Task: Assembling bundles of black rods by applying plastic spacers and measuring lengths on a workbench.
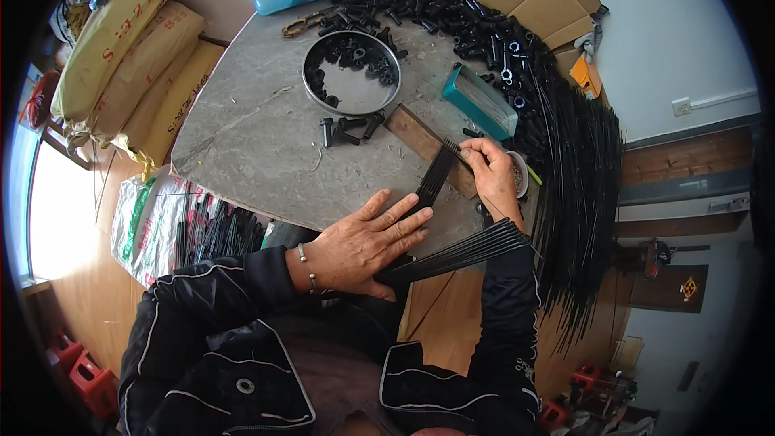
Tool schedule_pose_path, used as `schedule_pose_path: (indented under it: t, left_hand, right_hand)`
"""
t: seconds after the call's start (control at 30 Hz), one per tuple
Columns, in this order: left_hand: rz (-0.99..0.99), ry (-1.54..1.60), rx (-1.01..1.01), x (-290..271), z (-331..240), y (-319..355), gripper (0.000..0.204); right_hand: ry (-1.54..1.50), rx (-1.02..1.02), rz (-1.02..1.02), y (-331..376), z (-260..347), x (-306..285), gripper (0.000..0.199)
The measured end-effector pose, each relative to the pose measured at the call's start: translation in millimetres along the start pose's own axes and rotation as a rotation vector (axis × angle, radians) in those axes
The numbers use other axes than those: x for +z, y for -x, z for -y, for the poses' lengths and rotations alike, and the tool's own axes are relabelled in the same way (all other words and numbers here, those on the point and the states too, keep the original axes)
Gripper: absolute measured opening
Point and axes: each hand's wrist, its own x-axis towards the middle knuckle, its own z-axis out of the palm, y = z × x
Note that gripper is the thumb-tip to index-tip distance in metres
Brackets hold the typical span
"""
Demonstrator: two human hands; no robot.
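Left hand (367,242), fingers spread flat, presses one bundle of thin black rods (436,178) onto the grey table (242,137). Right hand (491,168) pinches the bundle's far end. Beyond the bundle: one round metal tray (352,97), one teal box (479,102), uncounted black bolts (436,8).

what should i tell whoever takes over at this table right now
Left hand: flat, pressing a fan of thin black rods onto the grey table.
Right hand: pinching the top of a smaller rod bunch by the wooden strip.
Round tray holds some black fittings; many more rods hang off the right edge, unsorted.
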Motion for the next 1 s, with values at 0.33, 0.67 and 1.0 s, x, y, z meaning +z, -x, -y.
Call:
schedule_pose_path:
  t: [0.33, 0.67, 1.0]
  left_hand:
    - [-0.007, 0.009, 0.005, 0.0, -1.4, 0.0, 0.099]
    - [-0.015, 0.016, 0.004, 1.4, 0.9, -0.5, 0.101]
    - [-0.018, 0.021, -0.001, 1.0, -0.3, 1.2, 0.101]
  right_hand:
    - [0.105, -0.099, -0.046, 0.9, -1.3, -1.4, 0.011]
    - [-0.13, 0.055, -0.048, -5.1, -0.1, 2.7, 0.011]
    - [-0.204, 0.101, -0.055, -7.4, -6.0, 9.5, 0.011]
